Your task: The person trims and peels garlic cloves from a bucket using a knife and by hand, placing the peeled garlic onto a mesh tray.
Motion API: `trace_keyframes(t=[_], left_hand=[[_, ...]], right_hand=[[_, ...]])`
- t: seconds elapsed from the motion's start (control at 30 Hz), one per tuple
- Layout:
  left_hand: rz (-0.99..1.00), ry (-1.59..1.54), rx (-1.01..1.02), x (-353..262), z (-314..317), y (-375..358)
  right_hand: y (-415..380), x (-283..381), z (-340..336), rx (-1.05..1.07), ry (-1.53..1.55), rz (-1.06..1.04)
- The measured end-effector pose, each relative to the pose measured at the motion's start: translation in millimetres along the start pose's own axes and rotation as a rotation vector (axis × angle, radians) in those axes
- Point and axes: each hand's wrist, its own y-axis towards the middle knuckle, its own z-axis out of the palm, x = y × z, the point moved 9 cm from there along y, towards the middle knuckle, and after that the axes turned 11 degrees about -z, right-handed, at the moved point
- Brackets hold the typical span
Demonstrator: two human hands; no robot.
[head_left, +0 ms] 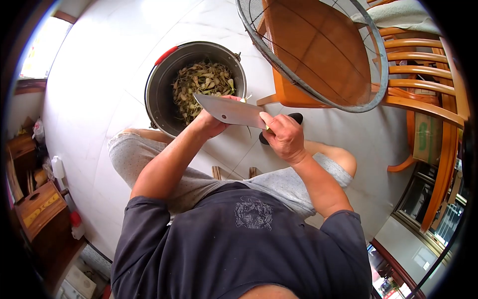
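My right hand [286, 135] is closed around the handle of a cleaver [238, 113]. Its broad steel blade, with a round hole near one end, points left and lies across my left hand [213, 123]. My left fingers are curled behind the blade and partly hidden. A small pale bulb [243, 100] with a bit of stem shows past the blade's far edge, at my left fingertips. Just beyond my hands stands a metal bucket [152, 94] with a red handle grip. Inside it lies a heap of small pale bulbs with dry, greenish stalks [204, 79].
At the upper right, a large round wire-mesh basket [382, 74] rests over a wooden chair's seat [318, 45]. A slatted chair back [423, 72] stands beyond it. Wooden furniture [42, 209] lines the left side. Below my hands are my bent legs.
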Motion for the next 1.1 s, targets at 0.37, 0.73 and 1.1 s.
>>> trace_keyframes(t=[0.37, 0.73, 1.1], left_hand=[[-0.01, 0.092, 0.002, 5, 3, -5], [-0.028, 0.09, 0.043, 12, 1, -1], [-0.155, 0.309, 0.061, 24, 32, -13]], right_hand=[[0, 2, 2, -0.015, -0.01, -0.024], [-7, 7, 1, -0.022, 0.028, -0.007], [-64, -25, 8, 0.044, 0.106, 0.376]])
